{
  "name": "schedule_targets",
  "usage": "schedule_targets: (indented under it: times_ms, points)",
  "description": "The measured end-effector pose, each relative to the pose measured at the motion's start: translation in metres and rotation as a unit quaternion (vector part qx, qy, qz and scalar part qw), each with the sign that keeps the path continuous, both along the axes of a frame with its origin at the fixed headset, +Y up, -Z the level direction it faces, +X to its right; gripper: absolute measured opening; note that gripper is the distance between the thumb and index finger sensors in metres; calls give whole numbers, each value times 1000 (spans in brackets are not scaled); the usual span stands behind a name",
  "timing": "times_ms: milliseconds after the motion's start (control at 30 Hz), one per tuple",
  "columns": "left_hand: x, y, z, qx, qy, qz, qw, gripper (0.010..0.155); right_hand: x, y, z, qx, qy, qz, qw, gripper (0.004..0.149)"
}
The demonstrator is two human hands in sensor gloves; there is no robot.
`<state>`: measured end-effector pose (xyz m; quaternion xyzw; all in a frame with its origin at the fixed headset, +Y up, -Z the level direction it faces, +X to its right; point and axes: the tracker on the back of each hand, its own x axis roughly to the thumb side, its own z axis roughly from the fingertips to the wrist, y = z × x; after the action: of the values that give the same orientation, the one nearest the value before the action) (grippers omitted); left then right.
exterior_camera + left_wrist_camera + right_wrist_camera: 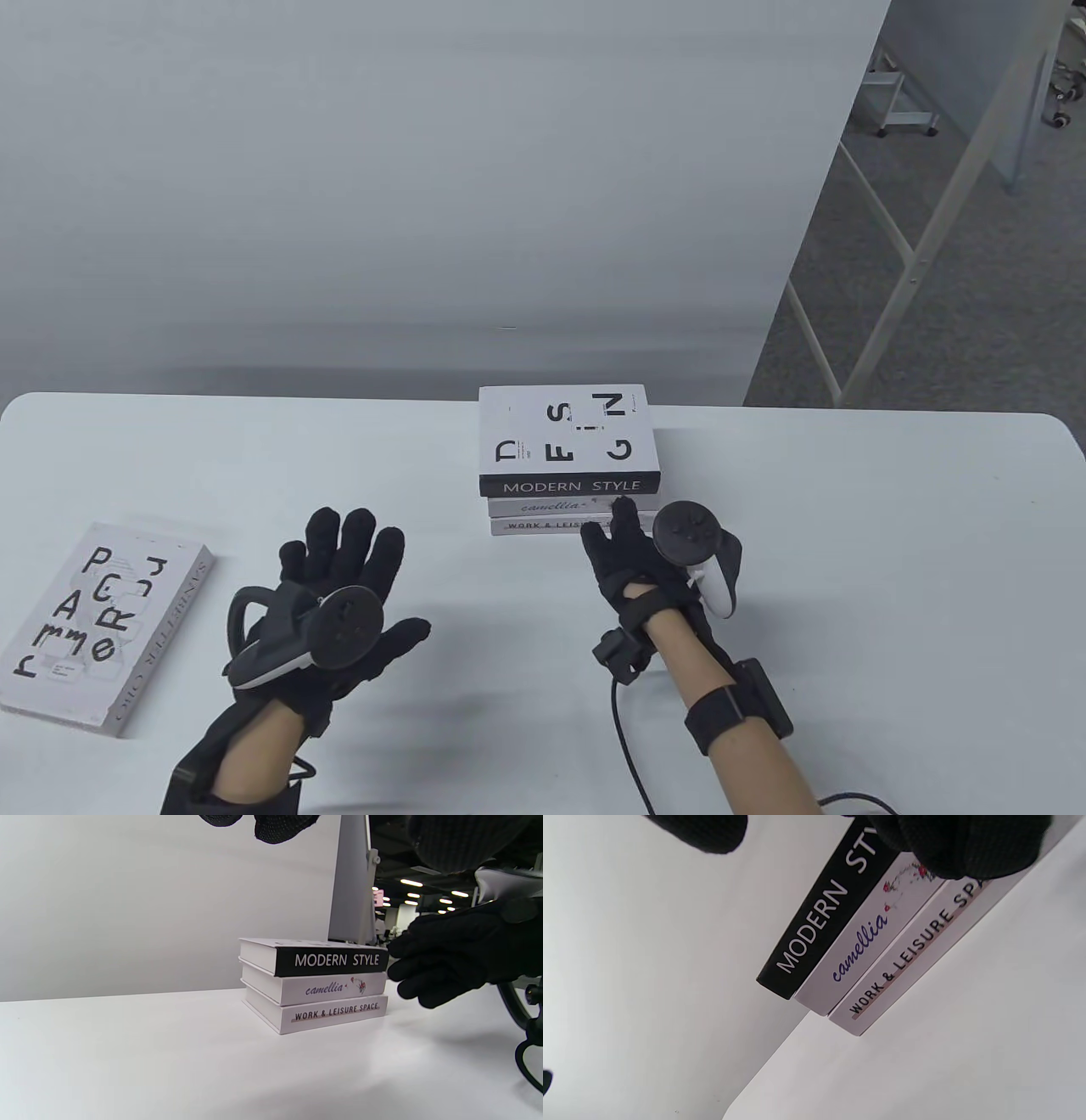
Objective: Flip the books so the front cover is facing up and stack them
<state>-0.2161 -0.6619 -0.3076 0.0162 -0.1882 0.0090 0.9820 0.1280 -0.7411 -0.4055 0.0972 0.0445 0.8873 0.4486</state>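
A stack of three books (567,463) stands at the table's far middle. The top book has a white cover with big letters and a black "MODERN STYLE" spine (335,960). Under it lie the "camellia" book (326,988) and the "WORK & LEISURE SPACE" book (335,1013). My right hand (624,543) reaches to the spines at the stack's right end; its fingertips (950,849) touch them. My left hand (339,586) hovers open and empty, left of the stack. A fourth white book (97,624) with scattered black letters lies flat at the near left.
The white table (891,543) ends at a rounded far edge, with a grey partition wall (424,187) behind it. A black cable (624,747) runs from my right wrist toward the near edge.
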Motion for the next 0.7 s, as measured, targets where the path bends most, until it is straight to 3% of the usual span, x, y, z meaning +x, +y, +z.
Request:
schedule_targets:
  times_ms: [167,367,500,700]
  points:
    - [11,-20,-6,-17,-12,-20,1000,96,17,9,25,72,13,65,995,76]
    - [14,-43,-11,-41,-13,-21,999,99,46,13,59,128,41,180,974,81]
    - [14,-55,-13,-44,-2,-48,998,100,66,7,72,135,38,238,961,84]
    - [9,-75,-18,-62,22,-67,996,101,92,-2,74,85,53,289,952,86]
